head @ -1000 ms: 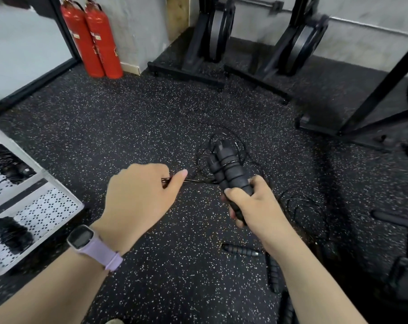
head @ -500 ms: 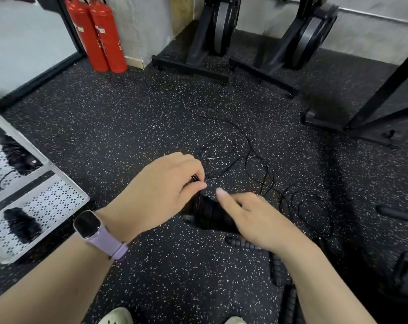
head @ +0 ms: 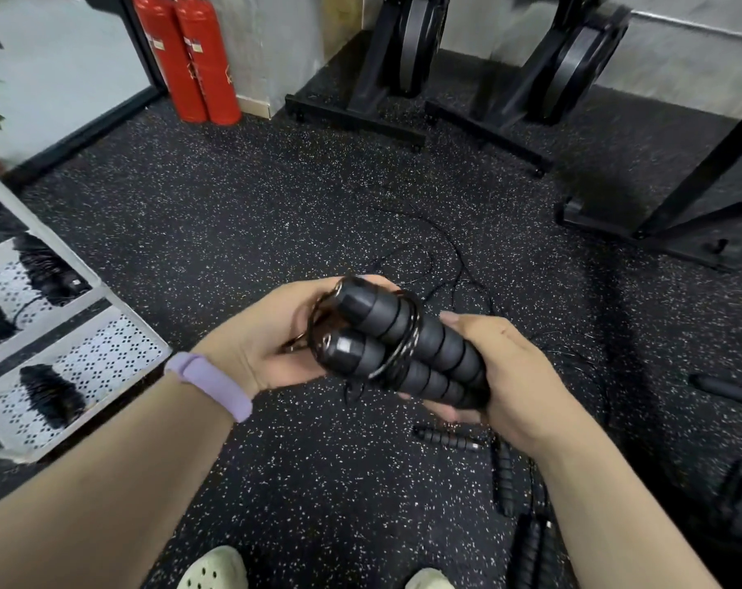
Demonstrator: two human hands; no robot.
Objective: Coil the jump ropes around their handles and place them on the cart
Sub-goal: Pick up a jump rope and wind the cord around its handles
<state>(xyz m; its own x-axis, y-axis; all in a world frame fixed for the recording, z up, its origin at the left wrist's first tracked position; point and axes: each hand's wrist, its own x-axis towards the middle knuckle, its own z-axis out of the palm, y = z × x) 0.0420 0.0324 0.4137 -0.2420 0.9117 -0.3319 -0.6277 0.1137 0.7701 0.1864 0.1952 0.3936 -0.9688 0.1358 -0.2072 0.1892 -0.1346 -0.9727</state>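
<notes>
Loose jump-rope handles point(head: 447, 440) lie on the speckled floor point(head: 275, 214) near the feet. Above them, the right hand point(head: 505, 376) has its grip clamped around two black handles point(head: 403, 346) with cord point(head: 405, 346) looped round them; the left hand point(head: 271, 333) cups their capped ends, fingers curled. Left, the white cart point(head: 118, 354) holds coiled ropes point(head: 50, 395). Far back stand two red extinguishers point(head: 190, 57).

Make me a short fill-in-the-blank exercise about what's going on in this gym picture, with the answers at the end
1. The right hand grips the pair of jump rope handles, which lie side by side, ____ in number.
2. The two fire extinguishers by the wall are ____ in colour.
3. The band on the left wrist is ____ in colour.
4. Coiled jump ropes already lie on the white ____ at the left.

Missing words: two; red; purple; cart
</notes>
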